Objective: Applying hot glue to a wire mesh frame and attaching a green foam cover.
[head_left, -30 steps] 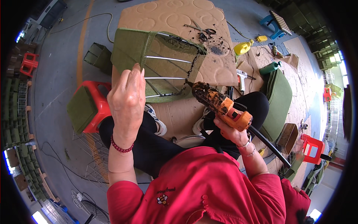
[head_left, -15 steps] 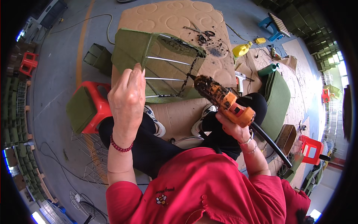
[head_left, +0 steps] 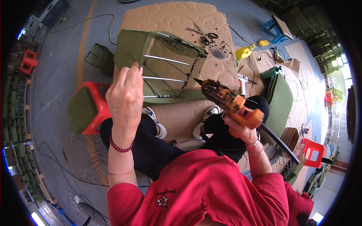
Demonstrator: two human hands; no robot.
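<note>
My left hand (head_left: 125,92) pinches the near edge of a green fabric box (head_left: 130,47) lying on its side. White metal wires (head_left: 164,78) run across the box's open face, and lumpy black glue lines the wires' right ends. In my right hand (head_left: 241,130) is an orange hot glue gun (head_left: 250,116), its front half crusted with black glue. A long black glue stick (head_left: 279,143) sticks out of its back. The gun's dark nozzle points at the glued edge, a small gap away from it.
Under the box lies a cardboard-topped work surface (head_left: 166,19), holding scissors (head_left: 203,35) and black glue crumbs. A red stool (head_left: 98,107) stands left. To the right are a white glue gun (head_left: 242,83), a yellow bottle (head_left: 244,52), a green bottle (head_left: 270,72) and stacked green panels (head_left: 281,98).
The glue gun has drawn back slightly to the right and toward me, away from the glued edge. My left hand and the box have shifted a little left.
</note>
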